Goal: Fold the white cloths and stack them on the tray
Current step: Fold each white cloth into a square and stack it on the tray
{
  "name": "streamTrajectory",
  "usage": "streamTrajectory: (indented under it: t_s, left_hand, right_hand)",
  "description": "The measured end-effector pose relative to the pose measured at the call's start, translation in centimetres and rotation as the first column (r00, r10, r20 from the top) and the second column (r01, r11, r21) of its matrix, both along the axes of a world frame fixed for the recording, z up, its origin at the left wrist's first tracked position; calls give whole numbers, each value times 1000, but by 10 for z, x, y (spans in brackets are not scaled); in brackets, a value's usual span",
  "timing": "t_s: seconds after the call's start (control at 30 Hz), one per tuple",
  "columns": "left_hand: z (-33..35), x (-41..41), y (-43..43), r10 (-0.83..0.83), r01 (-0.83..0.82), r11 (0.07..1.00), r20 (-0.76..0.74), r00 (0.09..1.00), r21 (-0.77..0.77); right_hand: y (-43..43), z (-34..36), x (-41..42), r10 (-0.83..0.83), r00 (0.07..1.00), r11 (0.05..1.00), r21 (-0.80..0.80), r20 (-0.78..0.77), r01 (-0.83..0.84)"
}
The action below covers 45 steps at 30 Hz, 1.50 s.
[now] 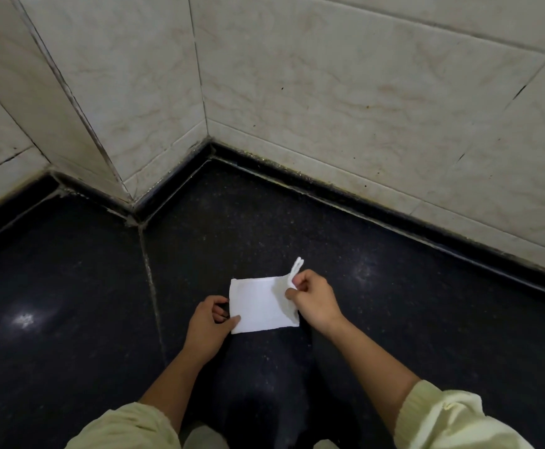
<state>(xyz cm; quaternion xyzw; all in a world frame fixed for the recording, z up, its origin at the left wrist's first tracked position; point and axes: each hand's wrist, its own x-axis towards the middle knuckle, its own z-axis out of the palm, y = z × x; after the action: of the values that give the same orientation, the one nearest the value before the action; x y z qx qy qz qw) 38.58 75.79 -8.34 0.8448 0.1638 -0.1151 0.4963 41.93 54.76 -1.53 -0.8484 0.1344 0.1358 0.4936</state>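
The cloth [261,304], a small white rectangle, lies flat on the dark surface [70,286] just right of its seam [150,277], with the far-right corner lifted and doubled.

We count one white cloth [259,304] out here, just the one. Grips, two: a left grip [211,322] and a right grip [313,303]. Sleeves, two as well, a left sleeve [128,429] and a right sleeve [442,419], both pale. One dark counter [70,286] in view, and we make out one pale seam [151,280] crossing it, giving two slabs.
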Motion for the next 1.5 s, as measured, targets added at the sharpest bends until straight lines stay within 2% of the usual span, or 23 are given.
streamTrajectory:
  t_s: [0.23, 0.5, 0.73, 0.9, 1.03, 1.13, 1.23, 1.4, 1.5]
  left_hand:
    - [-1, 0, 0, 14, -14, 1000, 7, 1000, -6]
    - [-4, 0, 2, 3, -2, 1000, 24, 1000, -30]
    - [-6, 4, 6, 11, -12, 999, -13, 1000, -46]
    - [6, 16, 11, 92, -128, 974, -191, 977, -185]
    - [14, 24, 4, 181, -204, 975, -216, 959, -90]
    - [21, 26, -9, 121, -147, 987, -305, 945, -66]
    - [29, 27, -18, 57, -108, 987, -375, 925, -116]
    - [39, 25, -17, 77, -268, 915, -520, 851, -302]
    - [46, 20, -16, 48, -369, 827, -601, 798, -424]
  right_hand:
    - [50, -11, -2, 166, 986, 983, -68, -33, -168]
    - [77, -33, -11, 235, 965, 961, -123, -114, -248]
    - [72, -31, -11, 252, 957, 963, -64, -141, -263]
    - [31, -21, 5, 62, 992, 992, -103, -109, -73]
    - [7, -24, 4, -48, 985, 988, -156, -167, 21]
    - [8, -32, -1, -102, 966, 994, -55, -239, 91]
    - [15, -37, -3, -129, 945, 989, 32, -300, 145]
    - [21, -27, -6, -204, 894, 928, 212, -398, 306]
    - [16, -18, -7, -192, 861, 865, 333, -471, 375]
